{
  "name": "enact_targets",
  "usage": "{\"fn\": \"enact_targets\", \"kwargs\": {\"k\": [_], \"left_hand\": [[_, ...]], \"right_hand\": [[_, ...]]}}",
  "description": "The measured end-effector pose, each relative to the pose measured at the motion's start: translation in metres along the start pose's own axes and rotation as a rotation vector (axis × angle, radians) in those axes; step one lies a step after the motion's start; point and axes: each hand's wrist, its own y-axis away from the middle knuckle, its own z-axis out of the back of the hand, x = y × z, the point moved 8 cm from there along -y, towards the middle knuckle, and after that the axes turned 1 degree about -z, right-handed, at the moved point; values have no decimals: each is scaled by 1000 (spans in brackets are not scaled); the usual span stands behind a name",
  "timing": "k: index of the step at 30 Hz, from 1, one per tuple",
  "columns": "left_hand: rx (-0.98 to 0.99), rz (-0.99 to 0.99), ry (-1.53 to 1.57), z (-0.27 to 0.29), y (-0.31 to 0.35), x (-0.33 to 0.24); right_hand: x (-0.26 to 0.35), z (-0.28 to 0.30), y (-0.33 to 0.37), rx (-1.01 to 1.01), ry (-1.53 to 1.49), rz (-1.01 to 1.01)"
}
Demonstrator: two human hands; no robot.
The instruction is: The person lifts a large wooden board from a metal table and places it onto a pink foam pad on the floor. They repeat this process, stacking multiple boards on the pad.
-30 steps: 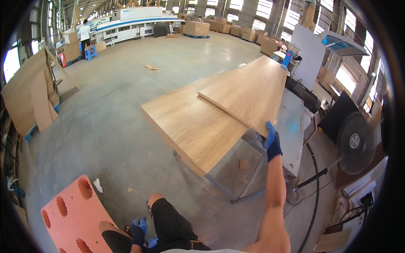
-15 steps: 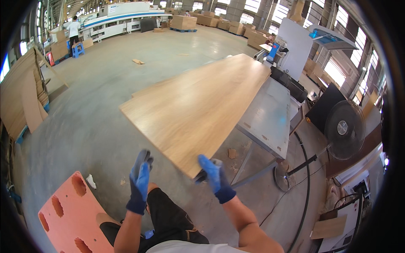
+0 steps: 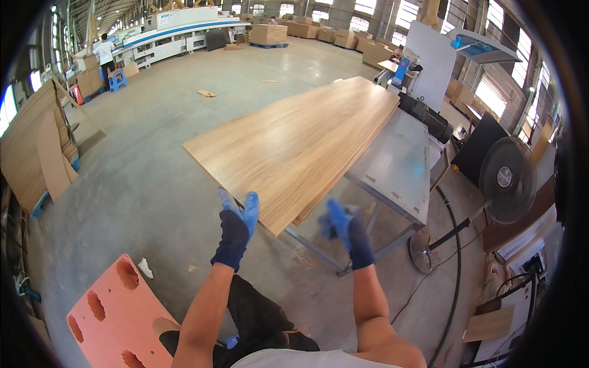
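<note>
A long wood-grain board [image 3: 294,147] lies on top of at least one similar board, whose edge shows along the right side. My left hand [image 3: 236,224], in a blue and grey glove, is at the near end of the top board. Its thumb lies over the top face and its fingers are at the edge, partly hidden. My right hand [image 3: 343,224], gloved alike, hovers just right of the board's near corner, apart from it. It holds nothing; its fingers look loosely bent and apart, slightly blurred.
A grey metal table [image 3: 392,165] stands beneath and right of the boards. Farther right is a standing fan [image 3: 506,178] with a cable and hose on the floor. A pink slab with holes [image 3: 116,306] is at lower left. A person [image 3: 105,52] stands far left near stacked panels.
My right hand has let go of the board's near corner and moved right. My left hand has come up onto the near end. The top board now sits more squarely over those beneath.
</note>
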Motion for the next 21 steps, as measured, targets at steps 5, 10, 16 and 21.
{"fn": "enact_targets", "kwargs": {"k": [5, 10, 16, 21], "left_hand": [[51, 21, -110, -32, -7, -3], [87, 39, -354, -53, -25, 2], [6, -29, -510, -58, -22, -8], [-24, 40, -450, -58, -19, -4]], "right_hand": [[72, 43, -26, -505, 398, 780], [56, 20, -101, -361, 587, 878], [38, 24, -121, -343, 461, 838], [26, 28, -127, -389, 314, 803]]}}
